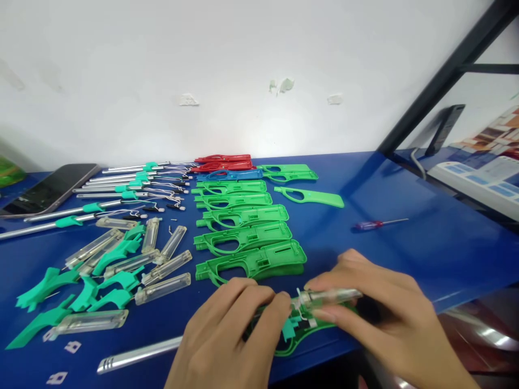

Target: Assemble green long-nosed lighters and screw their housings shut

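Near the table's front edge lies a green lighter half-shell (292,347), a teal trigger (288,328) and a black part with a thin wire inside it. My left hand (227,337) is closed over the shell's left end, its fingertips hidden in part. A silver metal tube (140,354) sticks out to the left from under that hand. My right hand (381,310) pinches a clear lighter fuel tank (334,296) between thumb and fingers, just above the shell's right part. Whether the tank touches the shell I cannot tell.
Several green half-shells (247,237) lie in a column beyond my hands, with blue (235,175) and red ones (227,166) behind. To the left are metal tubes (101,206), clear tanks (162,289) and teal triggers (117,254). A phone (52,186) and a screwdriver (375,224) lie farther out.
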`<state>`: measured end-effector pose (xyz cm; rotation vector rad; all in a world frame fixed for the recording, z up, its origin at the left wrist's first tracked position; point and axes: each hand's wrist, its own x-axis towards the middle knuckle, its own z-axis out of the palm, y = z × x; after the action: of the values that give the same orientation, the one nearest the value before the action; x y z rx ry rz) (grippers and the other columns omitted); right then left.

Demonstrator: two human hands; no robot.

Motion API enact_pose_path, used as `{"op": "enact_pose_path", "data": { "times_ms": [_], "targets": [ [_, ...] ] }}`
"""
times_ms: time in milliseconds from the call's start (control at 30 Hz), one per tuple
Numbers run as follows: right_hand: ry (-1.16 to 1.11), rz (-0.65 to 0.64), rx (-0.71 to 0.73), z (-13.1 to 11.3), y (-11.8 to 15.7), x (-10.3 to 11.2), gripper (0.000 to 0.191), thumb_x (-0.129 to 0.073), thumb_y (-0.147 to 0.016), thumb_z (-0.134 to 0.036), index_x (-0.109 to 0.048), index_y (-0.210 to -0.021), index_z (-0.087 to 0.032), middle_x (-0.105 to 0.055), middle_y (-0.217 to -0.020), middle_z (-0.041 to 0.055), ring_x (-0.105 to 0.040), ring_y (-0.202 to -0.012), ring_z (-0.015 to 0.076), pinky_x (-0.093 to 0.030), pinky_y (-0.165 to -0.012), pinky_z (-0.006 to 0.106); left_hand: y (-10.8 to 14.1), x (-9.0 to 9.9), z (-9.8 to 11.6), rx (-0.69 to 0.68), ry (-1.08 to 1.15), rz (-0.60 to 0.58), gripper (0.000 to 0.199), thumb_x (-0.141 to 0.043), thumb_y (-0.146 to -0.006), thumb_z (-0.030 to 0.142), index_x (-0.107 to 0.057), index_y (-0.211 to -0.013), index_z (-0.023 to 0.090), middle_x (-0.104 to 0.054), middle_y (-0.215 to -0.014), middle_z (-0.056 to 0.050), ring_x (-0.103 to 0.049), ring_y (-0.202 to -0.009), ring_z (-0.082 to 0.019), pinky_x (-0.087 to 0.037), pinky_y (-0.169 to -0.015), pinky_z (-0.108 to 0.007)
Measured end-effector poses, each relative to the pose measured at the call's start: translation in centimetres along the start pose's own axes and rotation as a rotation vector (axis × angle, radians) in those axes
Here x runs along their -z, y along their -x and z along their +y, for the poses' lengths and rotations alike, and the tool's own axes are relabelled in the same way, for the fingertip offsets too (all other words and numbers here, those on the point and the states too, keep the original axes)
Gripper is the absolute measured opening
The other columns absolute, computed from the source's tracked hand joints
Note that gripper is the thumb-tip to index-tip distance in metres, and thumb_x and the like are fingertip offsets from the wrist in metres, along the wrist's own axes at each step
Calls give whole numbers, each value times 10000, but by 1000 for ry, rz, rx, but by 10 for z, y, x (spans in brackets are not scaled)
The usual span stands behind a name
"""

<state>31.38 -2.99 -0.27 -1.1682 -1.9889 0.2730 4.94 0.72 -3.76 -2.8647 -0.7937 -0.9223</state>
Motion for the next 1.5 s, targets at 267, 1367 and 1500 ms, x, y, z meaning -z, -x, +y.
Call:
{"op": "enact_pose_path", "data": {
  "times_ms": [267,1367,1500],
  "targets": [
    [48,15,6,-1,0,2,113,-700,-1099,-451,-716,-1126,-341,-853,-933,-90,-755,-734,121,-563,-675,274,-4,-1,4,10,60,8,361,-593,-1039,64,-748,-1349,166,-798,-1147,-31,-697,-1042,-200,-610,-998,-345],
    [-18,33,43,3,2,1,126,-763,-1066,-353,-740,-1165,-279,-825,-929,-99,-707,-750,86,-537,-777,301,-6,3,2,10,86,-1,365,-594,-1061,100,-744,-1376,207,-803,-1146,-24,-697,-1015,-189,-617,-966,-329],
    [7,42,33,2,1,1,110,-735,-1079,-358,-746,-1156,-279,-827,-916,-95,-704,-718,86,-536,-755,304,-17,4,5,54,85,67,242,-596,-1105,274,-805,-1225,255,-795,-1044,-53,-722,-935,-197,-660,-884,-341]
  ]
}}
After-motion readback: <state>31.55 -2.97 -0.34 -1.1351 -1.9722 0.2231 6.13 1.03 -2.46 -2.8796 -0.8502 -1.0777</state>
